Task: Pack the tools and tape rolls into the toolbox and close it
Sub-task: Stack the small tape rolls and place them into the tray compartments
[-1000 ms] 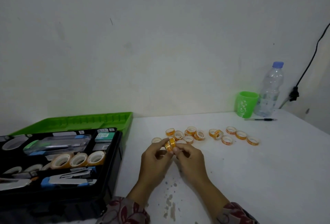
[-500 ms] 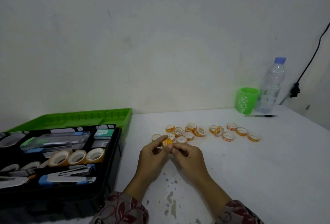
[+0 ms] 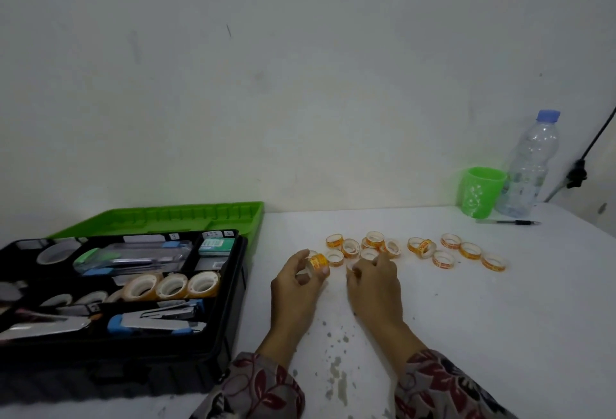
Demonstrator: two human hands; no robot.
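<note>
Two bare hands, the left hand (image 3: 297, 288) and the right hand (image 3: 375, 285), show no rings, watch or gloves. Both forearms are bare to the cuffs. The sleeves (image 3: 263, 388) are grey-brown fabric printed with dark red leaves and flowers.

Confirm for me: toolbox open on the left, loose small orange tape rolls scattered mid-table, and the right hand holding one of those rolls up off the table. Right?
Not quite. The head view shows the left hand pinching the lifted orange roll; the right hand is down among the scattered rolls. The toolbox is indeed open on the left.
</note>
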